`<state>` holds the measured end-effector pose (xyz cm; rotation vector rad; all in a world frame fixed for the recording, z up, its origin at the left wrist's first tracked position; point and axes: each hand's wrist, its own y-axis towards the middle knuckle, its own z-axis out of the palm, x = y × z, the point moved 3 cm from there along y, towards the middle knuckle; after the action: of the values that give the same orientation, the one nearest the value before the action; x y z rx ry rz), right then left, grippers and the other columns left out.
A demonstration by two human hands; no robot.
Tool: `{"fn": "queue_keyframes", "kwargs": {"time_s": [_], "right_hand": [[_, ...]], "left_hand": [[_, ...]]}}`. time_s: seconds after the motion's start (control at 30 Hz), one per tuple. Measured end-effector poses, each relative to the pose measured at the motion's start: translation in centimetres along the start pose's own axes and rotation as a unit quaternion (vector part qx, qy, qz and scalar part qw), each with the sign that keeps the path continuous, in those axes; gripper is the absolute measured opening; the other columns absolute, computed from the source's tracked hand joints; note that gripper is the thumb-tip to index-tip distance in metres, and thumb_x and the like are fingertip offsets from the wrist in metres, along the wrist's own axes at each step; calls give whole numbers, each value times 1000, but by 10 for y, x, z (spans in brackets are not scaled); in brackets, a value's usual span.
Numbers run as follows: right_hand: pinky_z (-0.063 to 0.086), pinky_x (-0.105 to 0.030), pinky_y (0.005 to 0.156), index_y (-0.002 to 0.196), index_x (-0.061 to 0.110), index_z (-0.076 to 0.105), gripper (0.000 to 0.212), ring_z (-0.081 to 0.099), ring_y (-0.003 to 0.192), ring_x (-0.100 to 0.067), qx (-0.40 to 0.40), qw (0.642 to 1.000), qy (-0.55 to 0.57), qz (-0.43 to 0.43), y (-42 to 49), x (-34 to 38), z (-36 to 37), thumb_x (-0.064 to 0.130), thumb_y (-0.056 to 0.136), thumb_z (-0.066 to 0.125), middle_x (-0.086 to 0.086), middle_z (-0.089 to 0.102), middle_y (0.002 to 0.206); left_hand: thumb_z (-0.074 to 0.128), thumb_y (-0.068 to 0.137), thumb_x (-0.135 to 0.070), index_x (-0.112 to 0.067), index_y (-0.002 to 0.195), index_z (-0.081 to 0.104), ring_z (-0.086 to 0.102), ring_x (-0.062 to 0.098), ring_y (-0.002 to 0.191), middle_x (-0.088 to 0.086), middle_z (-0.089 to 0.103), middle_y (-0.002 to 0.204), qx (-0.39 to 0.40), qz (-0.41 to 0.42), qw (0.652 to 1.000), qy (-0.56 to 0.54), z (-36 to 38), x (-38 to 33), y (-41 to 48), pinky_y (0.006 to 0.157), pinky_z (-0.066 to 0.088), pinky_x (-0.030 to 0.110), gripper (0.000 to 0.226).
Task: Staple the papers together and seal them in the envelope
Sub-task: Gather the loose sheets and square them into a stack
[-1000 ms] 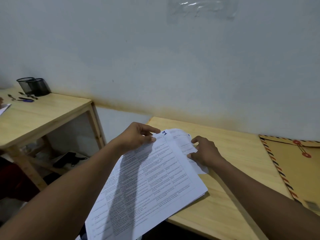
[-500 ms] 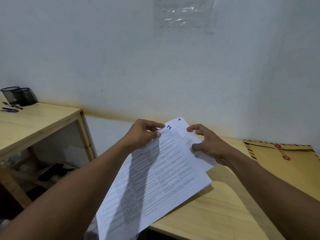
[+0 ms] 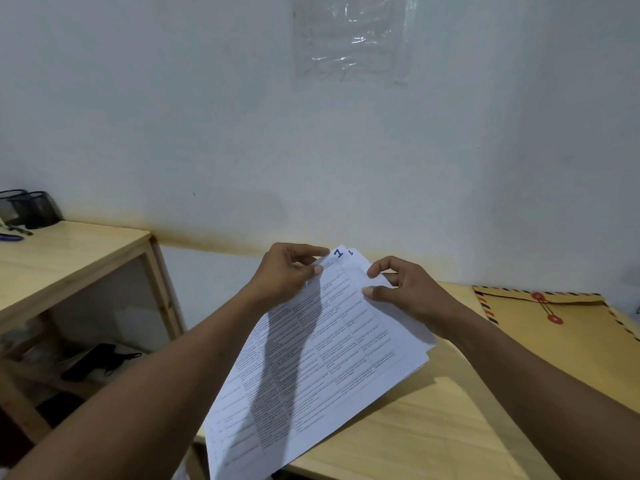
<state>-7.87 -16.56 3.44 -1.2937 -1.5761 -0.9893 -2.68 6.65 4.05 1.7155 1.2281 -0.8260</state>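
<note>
A stack of printed white papers (image 3: 322,358), the top sheet marked with a blue "1", is held up off the wooden table (image 3: 426,441). My left hand (image 3: 287,275) pinches the stack's top left corner. My right hand (image 3: 412,292) grips the top right edge, where the sheets behind are fanned slightly out of line. A brown envelope (image 3: 571,337) with a striped border and red string buttons lies flat on the table at the right. No stapler is in view.
A second wooden table (image 3: 69,258) stands at the left with black mesh pen holders (image 3: 31,207) and pens (image 3: 14,233) on it. Dark objects (image 3: 93,362) lie on its lower shelf. A white wall with a taped plastic sheet (image 3: 349,39) rises behind.
Both hands have lifted the papers' top edge off the table and drawn the sheets closer into line. The view has tilted upward.
</note>
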Motion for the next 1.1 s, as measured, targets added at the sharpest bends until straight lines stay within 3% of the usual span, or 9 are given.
{"fn": "queue_keyframes", "kwargs": {"time_s": [0.17, 0.3, 0.4, 0.6, 0.77, 0.83, 0.9, 1.0, 1.1], "right_hand": [[59, -43, 83, 131, 33, 47, 51, 77, 85, -20, -15, 999, -28, 8, -1, -7, 3, 22, 87, 73, 1, 77, 107], [59, -46, 86, 110, 23, 67, 16, 77, 84, -20, -1, 998, -63, 2, -3, -9, 6, 21, 96, 62, 2, 79, 95], [59, -40, 79, 108, 24, 66, 16, 77, 79, -21, 0, 998, -58, 9, -4, -11, 10, 19, 100, 54, 1, 80, 91], [58, -37, 79, 105, 22, 67, 17, 76, 83, -17, -14, 998, -58, -3, 0, -15, 14, 19, 101, 51, 0, 78, 98], [55, -29, 75, 103, 19, 67, 18, 71, 80, -8, -21, 996, -78, -27, 0, -15, 17, 15, 100, 50, 5, 75, 97], [55, -33, 78, 104, 17, 67, 18, 72, 83, -11, -24, 996, -80, -29, 1, -16, 18, 14, 100, 50, 3, 75, 98], [56, -37, 82, 104, 18, 67, 19, 72, 88, -15, -25, 996, -82, -28, 3, -16, 19, 15, 100, 49, 3, 75, 100], [56, -40, 87, 106, 20, 67, 22, 72, 94, -17, -19, 995, -98, -15, 6, -18, 21, 19, 101, 46, 3, 75, 102], [55, -42, 92, 108, 20, 67, 24, 69, 100, -17, -1, 990, -144, -8, 10, -17, 19, 22, 99, 45, 5, 72, 106]], "left_hand": [[74, 92, -14, -30, 116, 77, 70, 13, 83, -8, 75, 92, 5, 6, 1000, 6, 6, -2, -1, 69, 54, 27, 30], [74, 91, -14, -31, 116, 77, 68, 14, 76, -9, 76, 91, -3, 15, 1000, 13, 10, -2, -2, 65, 52, 24, 31], [73, 91, -16, -35, 117, 76, 73, 19, 84, -10, 77, 97, -7, 17, 999, 28, 13, -2, -3, 70, 59, 30, 32], [71, 92, -17, -35, 120, 75, 73, 17, 86, -9, 76, 103, -17, 24, 999, 41, 15, -2, -6, 80, 63, 42, 33], [72, 92, -18, -37, 115, 76, 71, 17, 76, -11, 75, 100, -28, 16, 999, 34, 12, -1, -9, 68, 57, 31, 30], [74, 91, -21, -39, 113, 76, 69, 19, 71, -4, 75, 85, -32, 5, 999, 33, 11, 2, -9, 61, 49, 24, 29], [74, 91, -21, -38, 115, 76, 71, 17, 73, 0, 77, 85, -26, 0, 999, 23, 10, 4, -9, 60, 50, 24, 29], [74, 92, -15, -28, 120, 75, 74, 26, 90, 2, 79, 93, -14, 3, 1000, 1, 12, 5, -8, 75, 59, 35, 31], [74, 91, -14, -26, 120, 75, 75, 25, 91, 1, 79, 91, -10, 2, 1000, -7, 12, 6, -8, 85, 60, 42, 31]]}}
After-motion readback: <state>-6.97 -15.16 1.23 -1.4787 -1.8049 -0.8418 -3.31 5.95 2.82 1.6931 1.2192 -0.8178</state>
